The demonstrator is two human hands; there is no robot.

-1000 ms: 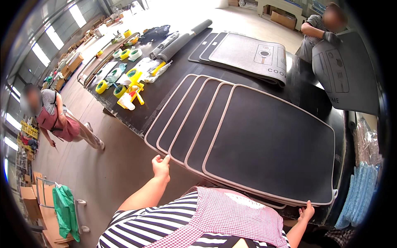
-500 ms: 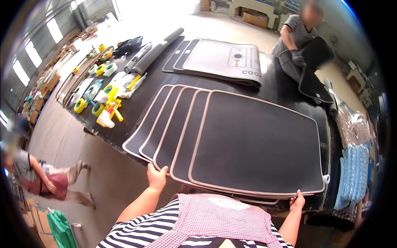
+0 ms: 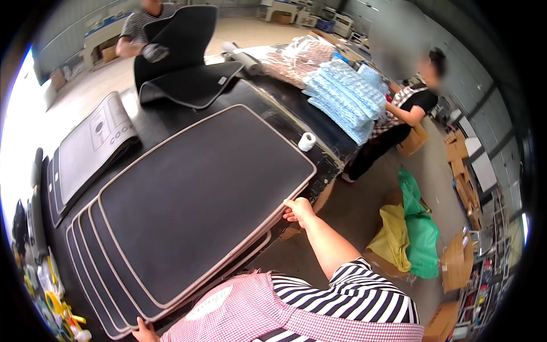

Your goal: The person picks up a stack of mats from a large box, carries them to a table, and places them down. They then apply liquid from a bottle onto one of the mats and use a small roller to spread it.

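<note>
Several black mats (image 3: pixel 205 194) with pale stitched edging lie face down in a stack in front of me, their left edges fanned out in steps. My left hand (image 3: pixel 145 332) is closed on the near left edge of the stack, thumb on top; much of it falls outside the lower rim. Near the right corner, my right hand (image 3: pixel 298 211) pinches the front edge of the mats. Below the top mat, the rounded corner of a lower mat (image 3: pixel 259 245) sticks out toward me.
Grey printed mats (image 3: pixel 91 139) lie folded on the black table (image 3: pixel 273 117). A white roll (image 3: pixel 307 141) stands beside my stack. Blue bubble-textured packs (image 3: pixel 345 97) are piled at right, near a person in a checked apron. Across the table, a gloved co-worker holds a large black mat (image 3: pixel 176 74).
The view has swung to the right, bringing the person by the blue packs into sight. Both my hands keep their hold on the stack. The co-worker's black mat now stands higher and more spread.
</note>
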